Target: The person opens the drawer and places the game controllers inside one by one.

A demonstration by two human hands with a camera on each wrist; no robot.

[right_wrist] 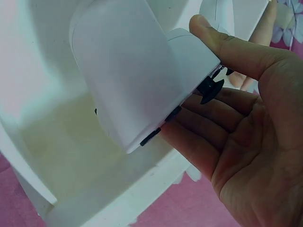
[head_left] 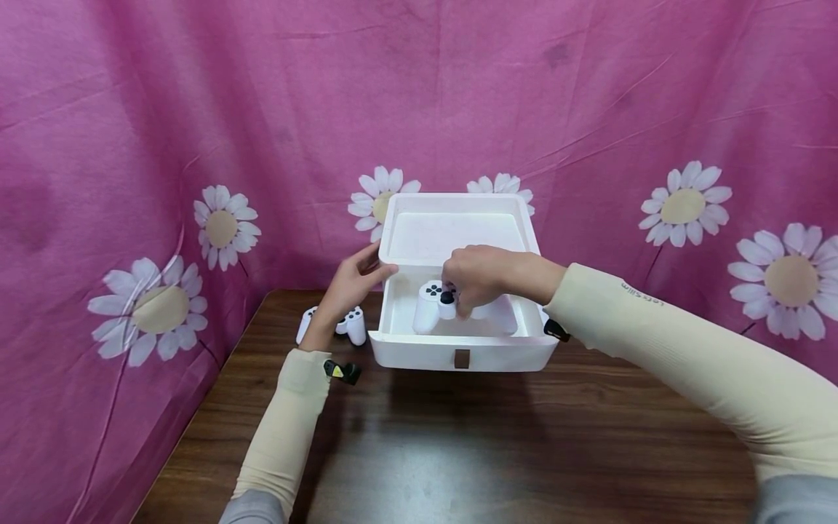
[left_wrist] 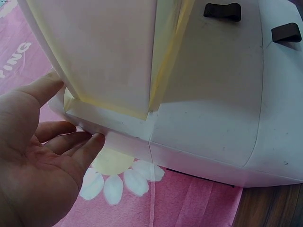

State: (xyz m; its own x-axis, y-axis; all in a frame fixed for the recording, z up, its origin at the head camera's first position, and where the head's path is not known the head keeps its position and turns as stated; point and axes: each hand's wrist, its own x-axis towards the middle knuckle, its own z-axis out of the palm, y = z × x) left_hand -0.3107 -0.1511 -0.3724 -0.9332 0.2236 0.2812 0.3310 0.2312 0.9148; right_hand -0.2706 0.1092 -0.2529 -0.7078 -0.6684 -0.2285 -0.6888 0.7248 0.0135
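A white drawer unit (head_left: 533, 234) stands on the table with its top drawer (head_left: 415, 354) pulled out. My right hand (head_left: 481, 273) reaches into that drawer and grips a white game controller (head_left: 427, 311). In the right wrist view the controller (right_wrist: 128, 71) is between the thumb and the fingers, with its black buttons and stick facing the fingers. My left hand (head_left: 353, 284) rests at the unit's left side. In the left wrist view its thumb and fingertips touch the unit around a corner, fingers loosely bent. Beside the left wrist, a second white controller (head_left: 356, 325) lies on the table, partly hidden.
The drawer front carries a brown pull tab (head_left: 462, 359). Two more dark tabs (left_wrist: 222, 12) show on the unit's lower fronts. The unit's top is a shallow rimmed tray (head_left: 458, 231). A pink flowered cloth (head_left: 419, 94) hangs behind the dark wooden table (head_left: 458, 451).
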